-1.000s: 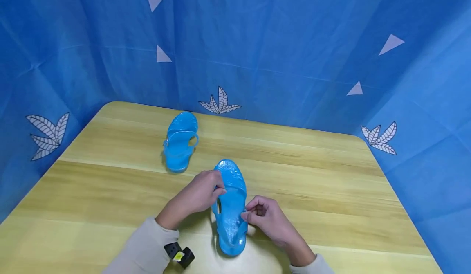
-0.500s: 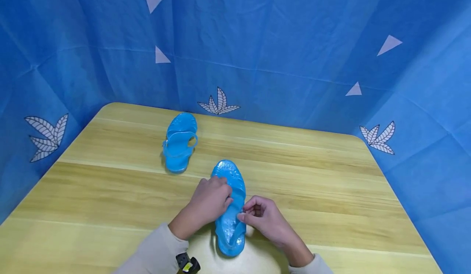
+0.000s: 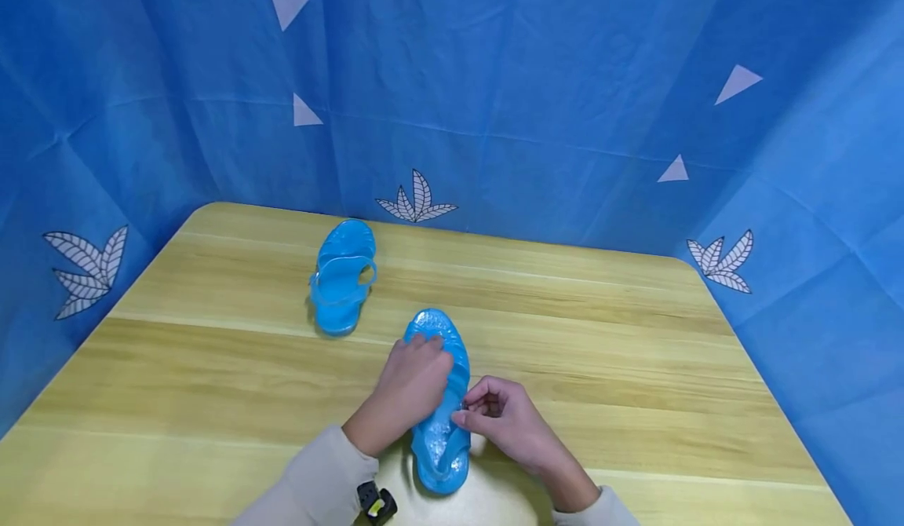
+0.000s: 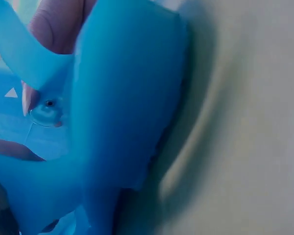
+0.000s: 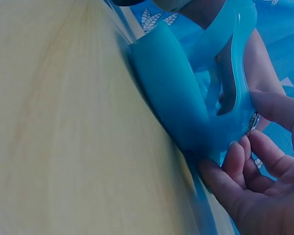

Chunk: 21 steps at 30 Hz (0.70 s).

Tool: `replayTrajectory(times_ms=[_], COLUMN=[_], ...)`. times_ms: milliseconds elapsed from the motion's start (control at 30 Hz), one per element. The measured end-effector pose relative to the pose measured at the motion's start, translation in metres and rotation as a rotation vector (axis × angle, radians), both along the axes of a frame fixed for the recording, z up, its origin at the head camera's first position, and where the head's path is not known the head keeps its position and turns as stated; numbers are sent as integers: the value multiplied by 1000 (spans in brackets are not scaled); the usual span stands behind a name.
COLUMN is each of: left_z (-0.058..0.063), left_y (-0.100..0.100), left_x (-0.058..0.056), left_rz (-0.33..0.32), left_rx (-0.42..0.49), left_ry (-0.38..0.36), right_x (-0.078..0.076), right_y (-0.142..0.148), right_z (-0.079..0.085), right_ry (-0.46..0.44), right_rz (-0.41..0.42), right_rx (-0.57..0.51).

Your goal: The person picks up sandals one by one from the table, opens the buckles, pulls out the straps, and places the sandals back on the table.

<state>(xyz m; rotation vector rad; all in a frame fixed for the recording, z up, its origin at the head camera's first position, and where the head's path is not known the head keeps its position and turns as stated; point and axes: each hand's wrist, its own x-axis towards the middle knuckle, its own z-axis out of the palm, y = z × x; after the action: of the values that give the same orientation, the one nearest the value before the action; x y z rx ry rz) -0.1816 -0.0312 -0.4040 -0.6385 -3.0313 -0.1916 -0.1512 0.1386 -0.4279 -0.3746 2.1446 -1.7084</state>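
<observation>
A glossy blue jelly sandal (image 3: 442, 440) lies on the table with its toe pointing away. My left hand (image 3: 415, 378) is bent over its front half, fingers curled down onto the upper, fingertips hidden from above. At the sandal's right side my right hand (image 3: 510, 422) pinches the ankle strap between thumb and fingers. In the right wrist view a small metal buckle (image 5: 254, 123) sits right at those fingertips, on the strap (image 5: 241, 58). The left wrist view shows the sandal's side (image 4: 127, 93) close up, with a finger (image 4: 56, 24) behind the strap.
A matching blue sandal (image 3: 340, 294) stands farther back to the left, also toe away. Blue patterned cloth (image 3: 537, 102) hangs behind and at both sides of the wooden table (image 3: 600, 330). A black wrist strap (image 3: 377, 502) sits at my left cuff.
My left hand has moved right from the sandal's left edge to over its upper, now covering more of it. The right hand keeps its pinch at the strap.
</observation>
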Motion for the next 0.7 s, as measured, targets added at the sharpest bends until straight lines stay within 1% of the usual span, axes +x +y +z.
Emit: replayTrajectory(times_ms=[133, 233, 300, 367, 433, 500, 567, 633, 700], left_z=[2, 3, 4, 4, 5, 7, 7, 6, 3], left_y=[3, 2, -2, -10, -21, -32, -44, -55, -63], left_x=[-5, -7, -6, -2, 4, 13, 23, 33, 41], left_rz=[-23, -49, -68, -84, -78, -48, 7, 79, 152], left_rx=[-54, -87, -81, -37, 57, 186, 346, 491, 621], left_ry=[10, 2, -25, -42, -48, -45, -53, -77, -129], right_x=[0, 0, 0, 1, 1, 2, 4, 7, 10], right_y=[-1, -2, -3, -4, -6, -7, -7, -6, -5], right_z=[-1, -1, -2, -2, -2, -2, -1, -1, 0], right_ry=[-6, -8, -8, -7, -3, 9, 30, 53, 69], right_rz=[-5, -11, -8, -5, -4, -8, -20, -38, -59], right_rx=[1, 6, 3, 6, 12, 38, 84, 142, 204])
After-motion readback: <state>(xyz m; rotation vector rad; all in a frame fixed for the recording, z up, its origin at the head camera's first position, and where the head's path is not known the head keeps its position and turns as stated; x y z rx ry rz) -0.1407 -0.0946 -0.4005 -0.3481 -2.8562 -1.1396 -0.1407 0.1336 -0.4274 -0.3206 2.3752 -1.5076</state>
